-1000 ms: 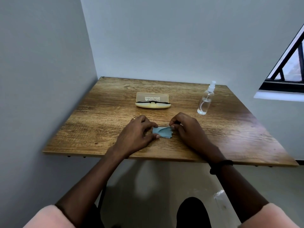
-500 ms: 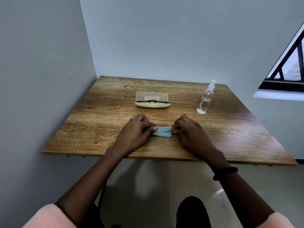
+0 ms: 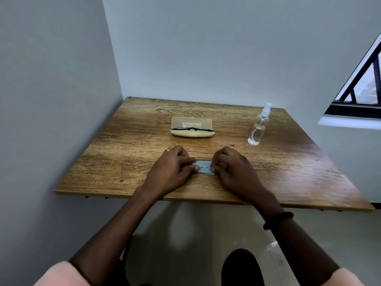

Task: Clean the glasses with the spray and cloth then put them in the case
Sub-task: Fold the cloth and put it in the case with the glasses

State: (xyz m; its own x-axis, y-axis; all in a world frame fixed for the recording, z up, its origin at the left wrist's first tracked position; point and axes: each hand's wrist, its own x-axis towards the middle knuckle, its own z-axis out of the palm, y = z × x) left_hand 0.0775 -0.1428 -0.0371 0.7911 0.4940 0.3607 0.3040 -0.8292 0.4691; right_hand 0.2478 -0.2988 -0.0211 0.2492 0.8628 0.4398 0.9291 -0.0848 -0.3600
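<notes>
Glasses (image 3: 192, 129) sit in the open case (image 3: 191, 123); folded cloth (image 3: 204, 169) lies nearer than the case, left hand (image 3: 173, 169) and right hand (image 3: 234, 171) pinching its ends tight. Risk — fold may spring open once released

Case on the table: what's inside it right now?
The open yellow case holds the black-framed glasses, lying along its front half. Printed text shows on the open lid. The case floor beneath the glasses is hidden by its front wall.
</notes>
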